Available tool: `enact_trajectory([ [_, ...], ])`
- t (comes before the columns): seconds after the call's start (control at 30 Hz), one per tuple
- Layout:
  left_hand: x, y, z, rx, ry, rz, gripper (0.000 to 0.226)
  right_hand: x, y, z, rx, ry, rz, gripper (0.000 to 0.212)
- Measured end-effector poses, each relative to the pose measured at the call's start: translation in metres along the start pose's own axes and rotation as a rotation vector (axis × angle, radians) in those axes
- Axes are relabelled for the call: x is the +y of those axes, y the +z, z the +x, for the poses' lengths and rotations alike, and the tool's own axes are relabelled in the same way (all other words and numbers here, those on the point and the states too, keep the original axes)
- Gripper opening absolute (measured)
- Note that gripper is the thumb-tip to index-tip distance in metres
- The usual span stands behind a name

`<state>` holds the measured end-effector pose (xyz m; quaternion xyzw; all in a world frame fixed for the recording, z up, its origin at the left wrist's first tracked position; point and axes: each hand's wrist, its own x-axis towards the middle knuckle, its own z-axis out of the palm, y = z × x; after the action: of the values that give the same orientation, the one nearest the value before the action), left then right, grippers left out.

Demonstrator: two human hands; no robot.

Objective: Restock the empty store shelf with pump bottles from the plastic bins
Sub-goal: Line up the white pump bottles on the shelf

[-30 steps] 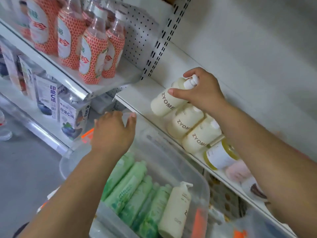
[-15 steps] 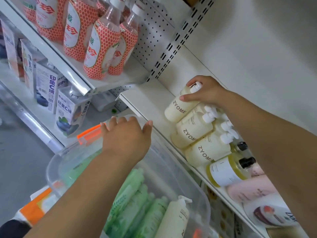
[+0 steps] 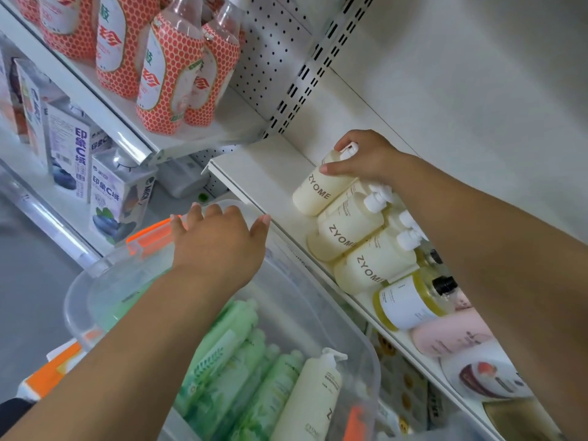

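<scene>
My right hand [image 3: 366, 160] grips the neck and pump of a cream ZYOME pump bottle [image 3: 313, 192] that stands on the white shelf [image 3: 264, 173], leftmost in a row of like bottles [image 3: 346, 237]. My left hand [image 3: 219, 240] hovers with spread, relaxed fingers over the far rim of the clear plastic bin [image 3: 359, 345] and holds nothing. Inside the bin lie several green bottles [image 3: 229, 361] and one cream pump bottle [image 3: 308, 402].
Right of the cream row on the same shelf stand a yellow bottle with a black cap [image 3: 410, 303] and a pink bottle [image 3: 451, 337]. Red-patterned drink bottles [image 3: 171, 68] fill the upper left shelf, blue cartons [image 3: 111, 198] the one below. The shelf's left part is bare.
The view has tilted, so shelf and bin sit lower in frame. My right hand keeps its grip on the leftmost bottle, which now stands in the row. My left hand has spread over the bin rim.
</scene>
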<state>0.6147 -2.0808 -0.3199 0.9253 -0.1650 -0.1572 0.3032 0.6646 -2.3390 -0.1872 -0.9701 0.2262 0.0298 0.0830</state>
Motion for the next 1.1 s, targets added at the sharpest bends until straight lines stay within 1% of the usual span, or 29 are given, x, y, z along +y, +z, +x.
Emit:
enact_trajectory([
  [0.07, 0.000, 0.001, -0.001, 0.002, 0.003, 0.003, 0.072, -0.001, -0.003, -0.004, -0.032, 0.008, -0.024, 0.075],
  [0.1, -0.001, 0.001, -0.001, 0.007, 0.004, 0.006, 0.072, -0.002, -0.005, -0.008, -0.021, 0.007, -0.024, 0.080],
  [0.17, -0.002, 0.001, -0.003, 0.021, 0.005, 0.014, 0.071, -0.010, -0.008, -0.025, 0.063, -0.025, 0.061, 0.081],
  [0.23, -0.002, 0.000, -0.004, 0.043, 0.003, 0.002, 0.070, -0.021, -0.011, -0.052, 0.180, -0.073, 0.187, 0.073],
  [0.33, -0.002, -0.001, -0.007, 0.075, 0.004, -0.008, 0.069, -0.034, -0.002, -0.108, 0.327, -0.118, 0.306, 0.047],
  [0.4, -0.004, 0.000, -0.009, 0.092, 0.009, 0.008, 0.071, -0.037, 0.016, -0.146, 0.368, -0.128, 0.385, 0.033],
  [0.43, -0.005, 0.001, -0.012, 0.099, 0.012, 0.033, 0.073, -0.037, 0.027, -0.165, 0.360, -0.115, 0.445, 0.028],
  [0.53, -0.012, 0.009, -0.026, 0.176, 0.002, 0.088, 0.084, -0.025, 0.069, -0.208, 0.252, -0.013, 0.585, 0.016],
  [0.6, -0.020, 0.015, -0.035, 0.235, -0.008, 0.113, 0.093, -0.011, 0.094, -0.229, 0.174, 0.115, 0.700, 0.013],
  [0.67, -0.029, 0.017, -0.044, 0.219, -0.034, 0.173, 0.103, 0.009, 0.117, -0.246, 0.093, 0.316, 0.792, 0.016],
  [0.73, -0.039, 0.018, -0.048, 0.179, -0.065, 0.255, 0.111, 0.026, 0.134, -0.259, 0.007, 0.485, 0.757, 0.021],
  [0.8, -0.047, 0.016, -0.051, 0.152, -0.087, 0.311, 0.116, 0.035, 0.142, -0.267, -0.053, 0.601, 0.696, 0.033],
  [0.87, -0.053, 0.014, -0.053, 0.147, -0.091, 0.346, 0.118, 0.036, 0.141, -0.270, -0.096, 0.682, 0.655, 0.047],
  [0.93, -0.057, 0.012, -0.053, 0.132, -0.072, 0.381, 0.119, 0.033, 0.138, -0.272, -0.186, 0.734, 0.626, 0.046],
  [1.0, -0.059, 0.011, -0.056, 0.124, -0.046, 0.424, 0.119, 0.032, 0.140, -0.273, -0.298, 0.774, 0.628, 0.050],
  [1.03, -0.060, 0.012, -0.057, 0.127, -0.037, 0.444, 0.120, 0.032, 0.142, -0.272, -0.316, 0.785, 0.659, 0.048],
  [1.1, -0.061, 0.016, -0.059, 0.150, -0.021, 0.485, 0.120, 0.032, 0.148, -0.270, -0.294, 0.790, 0.694, 0.040],
])
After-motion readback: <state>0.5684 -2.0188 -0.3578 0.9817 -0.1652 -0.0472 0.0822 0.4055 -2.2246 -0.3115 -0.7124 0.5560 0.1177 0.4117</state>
